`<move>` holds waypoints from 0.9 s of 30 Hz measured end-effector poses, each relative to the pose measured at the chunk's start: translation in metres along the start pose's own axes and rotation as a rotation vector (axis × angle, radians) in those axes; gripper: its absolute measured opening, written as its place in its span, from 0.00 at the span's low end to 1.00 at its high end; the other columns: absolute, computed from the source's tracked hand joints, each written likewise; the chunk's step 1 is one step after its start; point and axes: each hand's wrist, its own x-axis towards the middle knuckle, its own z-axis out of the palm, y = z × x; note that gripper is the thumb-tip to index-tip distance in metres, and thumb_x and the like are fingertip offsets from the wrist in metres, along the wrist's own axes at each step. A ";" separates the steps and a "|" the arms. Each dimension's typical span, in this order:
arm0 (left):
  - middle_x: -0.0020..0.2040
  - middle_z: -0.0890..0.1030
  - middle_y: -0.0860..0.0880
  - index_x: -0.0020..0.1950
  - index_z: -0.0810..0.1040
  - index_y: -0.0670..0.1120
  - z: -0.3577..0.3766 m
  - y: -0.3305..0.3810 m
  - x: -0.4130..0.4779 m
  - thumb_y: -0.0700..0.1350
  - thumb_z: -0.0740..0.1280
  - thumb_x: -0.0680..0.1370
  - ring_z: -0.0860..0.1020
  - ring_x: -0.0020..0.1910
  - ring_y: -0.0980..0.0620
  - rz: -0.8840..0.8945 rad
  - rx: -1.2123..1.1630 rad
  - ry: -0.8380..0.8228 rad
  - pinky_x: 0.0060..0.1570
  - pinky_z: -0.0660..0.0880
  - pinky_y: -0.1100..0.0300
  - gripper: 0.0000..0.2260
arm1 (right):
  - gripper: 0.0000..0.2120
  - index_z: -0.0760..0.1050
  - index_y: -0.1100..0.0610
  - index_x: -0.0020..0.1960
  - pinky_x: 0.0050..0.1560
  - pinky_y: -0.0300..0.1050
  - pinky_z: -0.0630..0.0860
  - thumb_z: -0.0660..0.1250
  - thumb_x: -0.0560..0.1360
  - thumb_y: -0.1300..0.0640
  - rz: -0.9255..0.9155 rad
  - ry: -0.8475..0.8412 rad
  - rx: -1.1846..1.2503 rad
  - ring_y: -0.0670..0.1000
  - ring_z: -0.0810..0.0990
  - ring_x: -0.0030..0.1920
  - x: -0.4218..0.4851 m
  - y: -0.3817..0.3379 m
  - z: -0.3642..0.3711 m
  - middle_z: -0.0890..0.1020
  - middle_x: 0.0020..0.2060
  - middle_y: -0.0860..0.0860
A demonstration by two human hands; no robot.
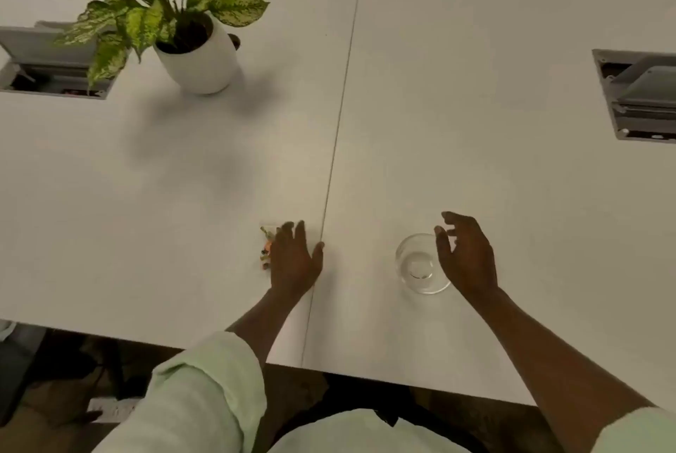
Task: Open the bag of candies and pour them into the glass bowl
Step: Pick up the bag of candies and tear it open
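- Because the small clear plastic bag of coloured candies is lying flat on the white table, the left hand is resting palm down over its right part, fingers spread and not curled around anything, which looks like the start of a pickup rather than a grip.
- While that hand is covering the bag, only the bag's left edge and a few orange and green candies are showing, so whether the bag is sealed cannot be told.
- The right hand is hovering open just beside the right rim of the small round clear glass bowl, fingers loosely curved, probably getting ready to steady it for the pour.
- The bowl is standing upright and appears empty, apart from the bag across the table seam, so nothing is poured yet.
- The leafy green plant in a white pot is sitting well away, out of the working area.
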 end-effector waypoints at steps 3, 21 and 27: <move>0.69 0.71 0.36 0.75 0.66 0.37 -0.016 -0.022 0.019 0.53 0.68 0.78 0.72 0.67 0.35 -0.265 -0.051 0.025 0.65 0.70 0.43 0.31 | 0.14 0.77 0.57 0.65 0.50 0.44 0.79 0.66 0.80 0.55 -0.061 -0.040 0.089 0.50 0.84 0.49 0.004 -0.025 0.023 0.82 0.58 0.52; 0.49 0.85 0.44 0.51 0.82 0.45 -0.028 -0.080 0.044 0.47 0.74 0.75 0.82 0.48 0.45 -0.455 -0.719 -0.166 0.45 0.78 0.55 0.09 | 0.26 0.70 0.56 0.72 0.66 0.60 0.77 0.70 0.78 0.49 0.489 -0.649 0.381 0.59 0.81 0.62 -0.019 -0.127 0.164 0.83 0.60 0.57; 0.40 0.83 0.46 0.42 0.81 0.43 -0.043 -0.081 0.032 0.40 0.71 0.77 0.79 0.38 0.53 -0.247 -0.781 -0.347 0.44 0.73 0.60 0.04 | 0.14 0.80 0.58 0.62 0.62 0.58 0.79 0.72 0.77 0.55 0.384 -0.590 0.318 0.57 0.82 0.57 -0.012 -0.126 0.159 0.83 0.52 0.53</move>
